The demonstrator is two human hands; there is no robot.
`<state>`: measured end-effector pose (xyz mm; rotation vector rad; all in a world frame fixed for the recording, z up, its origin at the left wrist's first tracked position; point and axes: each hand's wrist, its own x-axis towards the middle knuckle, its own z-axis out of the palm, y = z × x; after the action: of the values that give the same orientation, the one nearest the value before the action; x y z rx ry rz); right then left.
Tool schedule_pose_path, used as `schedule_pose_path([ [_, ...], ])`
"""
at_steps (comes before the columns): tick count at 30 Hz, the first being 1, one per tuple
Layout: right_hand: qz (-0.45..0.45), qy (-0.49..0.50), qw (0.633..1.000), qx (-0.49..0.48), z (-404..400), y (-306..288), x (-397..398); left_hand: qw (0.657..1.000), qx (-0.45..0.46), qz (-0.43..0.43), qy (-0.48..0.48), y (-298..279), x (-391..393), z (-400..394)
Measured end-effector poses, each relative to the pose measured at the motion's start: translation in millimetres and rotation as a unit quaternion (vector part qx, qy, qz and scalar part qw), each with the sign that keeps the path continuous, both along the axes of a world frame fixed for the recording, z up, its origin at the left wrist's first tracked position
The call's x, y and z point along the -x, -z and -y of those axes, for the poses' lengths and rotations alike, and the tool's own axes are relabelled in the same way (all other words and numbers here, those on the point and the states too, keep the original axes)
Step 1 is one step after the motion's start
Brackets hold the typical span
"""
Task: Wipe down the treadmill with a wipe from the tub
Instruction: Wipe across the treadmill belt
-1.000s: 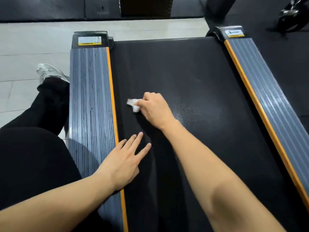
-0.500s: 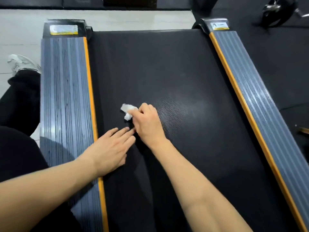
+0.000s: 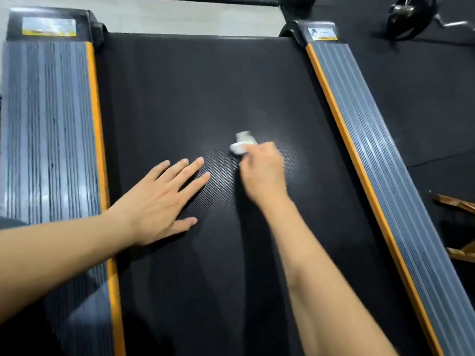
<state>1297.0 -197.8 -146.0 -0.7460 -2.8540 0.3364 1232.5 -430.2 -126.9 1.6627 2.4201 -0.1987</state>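
Right hand [image 3: 262,173] clenched round a crumpled white wipe [image 3: 241,144], pressing it mid-belt [image 3: 195,86] to scrub; blurred, so likely mid-stroke. Left hand [image 3: 164,201] flat on the belt, fingers [image 3: 195,165] released and spread, probably bracing the lean. Tub out of sight

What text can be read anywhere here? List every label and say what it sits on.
No text reads clearly.
Left rail sticker, white and yellow, on the black end cap: blurred, unreadable.
Right rail sticker, white with a small figure and yellow strip, on the end cap: too small to read.
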Motion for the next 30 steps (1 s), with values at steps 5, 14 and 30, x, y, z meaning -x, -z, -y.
schedule_pose_path([
  [5, -0.042, -0.206, 0.976, -0.056, -16, 1, -15, 0.999, 0.04, 0.022, -0.02, 7, 29, -24],
  [14, -0.074, 0.144, 0.984, -0.071, -104, 6, 1, 0.996, 0.024, 0.071, -0.041, 27, 30, -18],
  [30, -0.048, 0.182, 0.977, -0.096, -135, 14, 22, 0.994, -0.017, 0.092, -0.05, 35, 29, -15],
])
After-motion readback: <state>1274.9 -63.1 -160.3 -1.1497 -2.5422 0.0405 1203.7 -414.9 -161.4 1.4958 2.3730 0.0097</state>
